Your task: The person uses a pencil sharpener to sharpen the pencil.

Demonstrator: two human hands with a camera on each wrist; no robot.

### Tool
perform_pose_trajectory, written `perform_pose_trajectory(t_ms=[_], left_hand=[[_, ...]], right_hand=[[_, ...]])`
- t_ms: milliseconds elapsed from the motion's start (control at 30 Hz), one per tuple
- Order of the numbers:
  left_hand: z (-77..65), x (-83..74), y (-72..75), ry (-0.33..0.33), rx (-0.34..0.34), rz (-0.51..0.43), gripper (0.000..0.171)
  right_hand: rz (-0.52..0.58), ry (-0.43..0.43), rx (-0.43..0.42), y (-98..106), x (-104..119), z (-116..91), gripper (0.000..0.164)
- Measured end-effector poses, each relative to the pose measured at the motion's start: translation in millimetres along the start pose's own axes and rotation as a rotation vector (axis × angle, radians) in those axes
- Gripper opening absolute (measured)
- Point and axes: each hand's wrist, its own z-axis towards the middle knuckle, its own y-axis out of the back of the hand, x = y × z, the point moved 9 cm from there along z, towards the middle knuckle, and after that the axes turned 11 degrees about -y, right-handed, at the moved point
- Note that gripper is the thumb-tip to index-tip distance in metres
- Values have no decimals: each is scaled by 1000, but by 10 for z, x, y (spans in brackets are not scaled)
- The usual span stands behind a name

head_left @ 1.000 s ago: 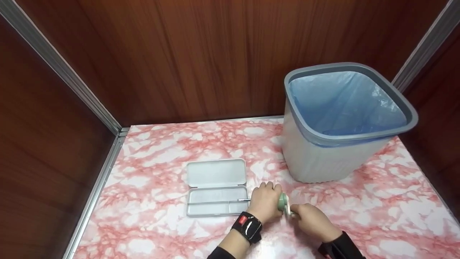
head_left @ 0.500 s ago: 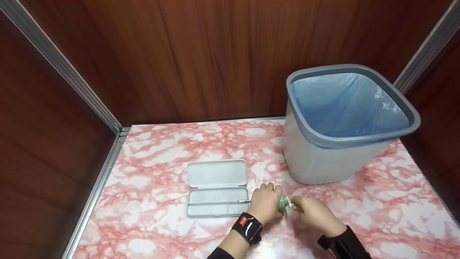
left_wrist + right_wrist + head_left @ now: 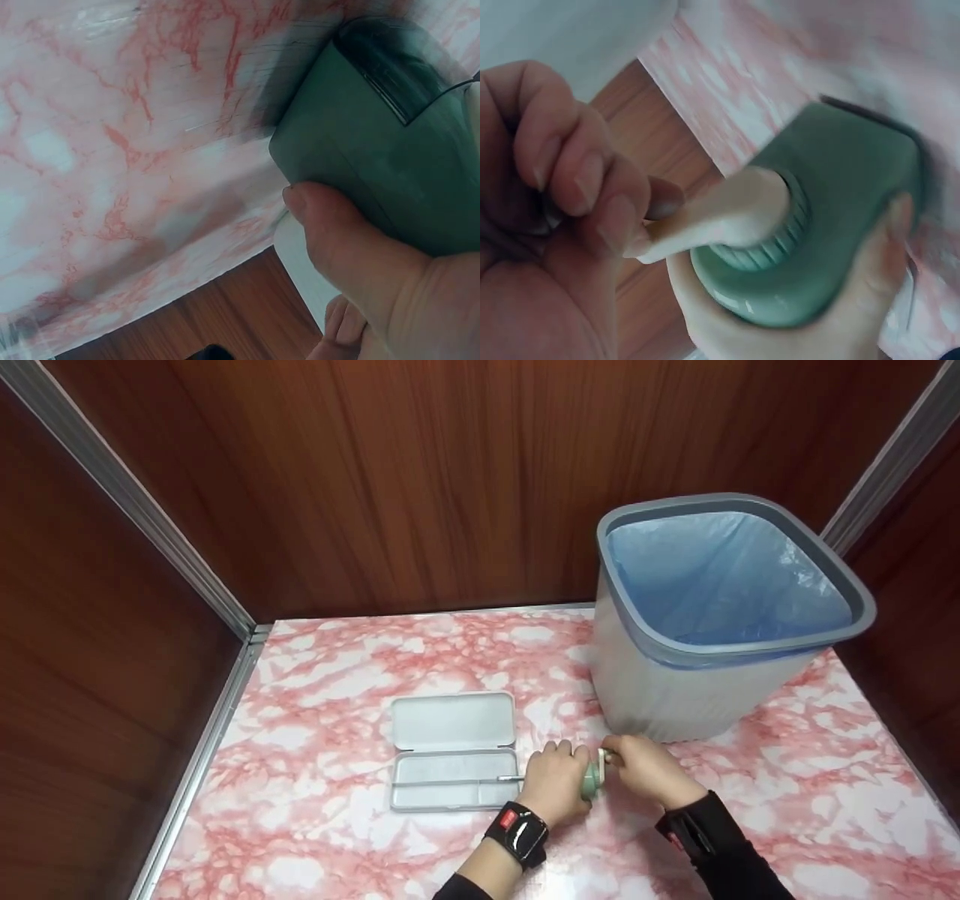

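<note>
My left hand [image 3: 553, 784] grips a green crank pencil sharpener [image 3: 847, 165] and steadies it on the table. In the left wrist view its thumb lies along the green body, near a dark see-through drawer [image 3: 390, 67]. My right hand [image 3: 651, 769] pinches the knob end of the cream crank handle [image 3: 731, 206] on the sharpener's right side. From the left of my left hand, a thin pencil-like rod [image 3: 510, 778] with a silvery end sticks out over the pencil case [image 3: 435, 766]; its other end is hidden.
The pale grey pencil case lies with its lid [image 3: 453, 721] folded back. A large bin [image 3: 667, 697] with a blue liner [image 3: 720, 577] stands behind my right hand. Wood-grain panels [image 3: 420, 487] wall in the red-and-white marbled table [image 3: 330, 675].
My right hand has swung the crank round, from low beside the sharpener to its upper, far side. The left hand and the sharpener stay in place.
</note>
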Motion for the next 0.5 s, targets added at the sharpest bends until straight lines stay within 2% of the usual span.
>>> perform_pose_trajectory(t_ms=[267, 500], left_hand=[[2, 2, 6, -6, -15, 19, 67], [-6, -4, 23, -9, -34, 34, 65]], right_hand=[[-29, -44, 22, -180, -132, 169, 6], [-77, -69, 34, -410, -244, 119, 9]])
